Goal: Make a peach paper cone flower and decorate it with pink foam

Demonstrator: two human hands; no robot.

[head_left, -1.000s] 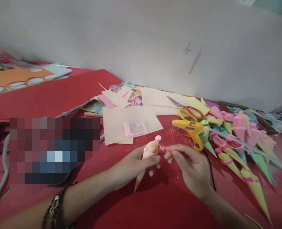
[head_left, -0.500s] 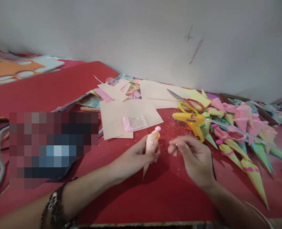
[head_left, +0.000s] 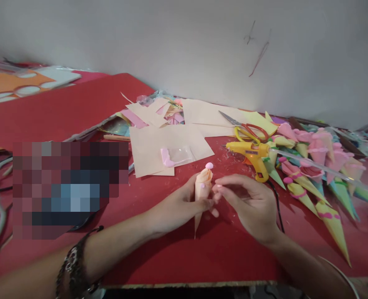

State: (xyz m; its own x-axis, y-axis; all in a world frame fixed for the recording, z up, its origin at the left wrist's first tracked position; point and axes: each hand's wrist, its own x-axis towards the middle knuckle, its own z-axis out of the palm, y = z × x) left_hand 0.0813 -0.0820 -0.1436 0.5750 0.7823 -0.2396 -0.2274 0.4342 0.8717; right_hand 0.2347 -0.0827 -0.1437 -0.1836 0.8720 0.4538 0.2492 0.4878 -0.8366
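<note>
My left hand (head_left: 181, 204) is wrapped round a small peach foam ice-cream cone (head_left: 203, 189), held upright with its tip pointing down. A pink ball (head_left: 209, 165) sits on the swirled top, and a pink dot (head_left: 203, 186) shows on the cone's front. Close to the right side of the cone, my right hand (head_left: 249, 203) has its thumb and index finger pinched together. Whatever lies between those fingertips is too small to make out. Behind the cone, a clear packet with pink clay (head_left: 168, 158) rests on a cream foam sheet (head_left: 146, 141).
Right of centre lie a yellow glue gun (head_left: 249, 151) and scissors (head_left: 249, 131). Several pastel cones (head_left: 333, 218) are heaped at the right. Foam scraps (head_left: 149, 114) lie at the back against the wall. A blurred-out dark object (head_left: 74, 195) is at the left of the red table (head_left: 184, 261).
My right hand has moved left, bringing its pinched fingertips up to the cone. My left hand and the cone have shifted slightly right in the picture. The view has tilted a little.
</note>
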